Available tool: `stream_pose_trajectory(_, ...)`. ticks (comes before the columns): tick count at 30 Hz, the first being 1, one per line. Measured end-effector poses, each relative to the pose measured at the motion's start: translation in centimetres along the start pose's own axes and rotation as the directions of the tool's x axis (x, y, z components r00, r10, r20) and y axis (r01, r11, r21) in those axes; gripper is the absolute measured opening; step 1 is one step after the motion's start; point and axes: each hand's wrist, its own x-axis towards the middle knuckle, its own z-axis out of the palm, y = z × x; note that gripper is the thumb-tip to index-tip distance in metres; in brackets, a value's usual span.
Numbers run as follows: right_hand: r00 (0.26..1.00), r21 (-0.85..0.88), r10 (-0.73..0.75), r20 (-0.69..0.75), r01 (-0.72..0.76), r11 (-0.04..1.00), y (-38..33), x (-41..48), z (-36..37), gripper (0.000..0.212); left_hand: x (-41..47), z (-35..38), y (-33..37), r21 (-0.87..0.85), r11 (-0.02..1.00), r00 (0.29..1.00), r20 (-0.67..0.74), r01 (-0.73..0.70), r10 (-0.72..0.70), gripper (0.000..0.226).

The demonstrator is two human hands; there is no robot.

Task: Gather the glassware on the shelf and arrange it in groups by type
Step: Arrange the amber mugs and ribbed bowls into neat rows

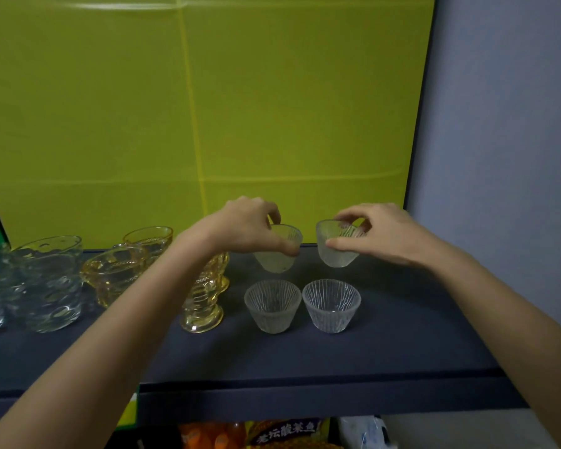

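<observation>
My left hand [245, 226] grips a small frosted ribbed cup [277, 262] by its rim, at the back of the dark shelf [305, 358]. My right hand [374, 233] holds a matching frosted cup [334, 254] just to the right, tilted slightly. Two more frosted cups stand upright in front: one on the left [272, 306], one on the right [331, 305]. Amber footed glasses [204, 303] [115, 273] [149, 238] are grouped to the left, partly behind my left forearm. Clear dimpled tumblers [51, 283] stand at the far left.
A yellow-green panel [191, 108] forms the back of the shelf. A pale wall [506, 157] lies to the right. Below the shelf's front edge are snack packets [285, 432] and a white bag [363, 432].
</observation>
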Motion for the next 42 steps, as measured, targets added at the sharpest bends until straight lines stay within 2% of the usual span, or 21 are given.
stream_pose_trajectory(3, 0.999, 0.04, -0.033, 0.018, 0.032, 0.999, -0.5, -1.9, -0.5, 0.066, -2.1, -0.3, 0.4, -0.06, 0.998, 0.999, 0.006, -0.036, 0.036, 0.062)
stream_pose_trajectory(7, 0.995, 0.02, -0.082, 0.05, 0.081, 0.996, -0.6, -3.7, 0.3, 0.067, -4.0, 0.7, 0.5, -0.033, 0.997, 0.998, -0.007, -0.067, 0.067, 0.067)
stream_pose_trajectory(14, 0.994, -0.045, -0.079, 0.075, 0.083, 0.996, -0.6, -4.5, 1.5, 0.086, -5.4, 2.8, 0.2, -0.007, 0.997, 0.995, -0.063, -0.075, 0.074, 0.072)
stream_pose_trajectory(22, 0.989, -0.104, -0.063, 0.132, 0.077, 0.992, -1.2, -4.6, 2.1, 0.082, -5.5, 3.8, -0.2, 0.004, 0.999, 0.995, -0.091, -0.043, 0.043, 0.07)
stream_pose_trajectory(25, 0.987, -0.108, -0.059, 0.15, 0.076, 0.991, -1.2, -4.6, 2.2, 0.07, -5.4, 4.1, -0.6, -0.025, 0.999, 0.996, -0.085, -0.038, 0.036, 0.07)
stream_pose_trajectory(29, 0.98, -0.098, -0.061, 0.192, 0.081, 0.992, -1.0, -4.4, 2.5, 0.071, -5.4, 4.7, -0.9, -0.093, 0.995, 0.997, -0.077, -0.022, 0.015, 0.071)
stream_pose_trajectory(32, 0.971, -0.048, -0.063, 0.23, 0.076, 0.996, -0.7, -4.4, 2.8, 0.083, -5.7, 5.1, -1.0, -0.144, 0.989, 0.996, -0.091, -0.03, 0.017, 0.074)
stream_pose_trajectory(37, 0.971, 0.009, -0.054, 0.233, 0.053, 0.999, 0.6, -5.7, 3.4, 0.102, -7.1, 6.3, -1.7, -0.278, 0.959, 0.992, -0.129, -0.049, 0.013, 0.093)
stream_pose_trajectory(39, 0.977, 0.114, -0.043, 0.208, 0.02, 0.993, 1.3, -6.2, 4.3, 0.102, -7.6, 7.1, -2.1, -0.324, 0.945, 0.986, -0.164, -0.05, -0.004, 0.094)
stream_pose_trajectory(42, 0.989, 0.292, -0.022, 0.15, -0.023, 0.956, 1.9, -6.7, 5.4, 0.09, -7.9, 8.0, -2.5, -0.392, 0.919, 0.983, -0.18, -0.042, -0.032, 0.084)
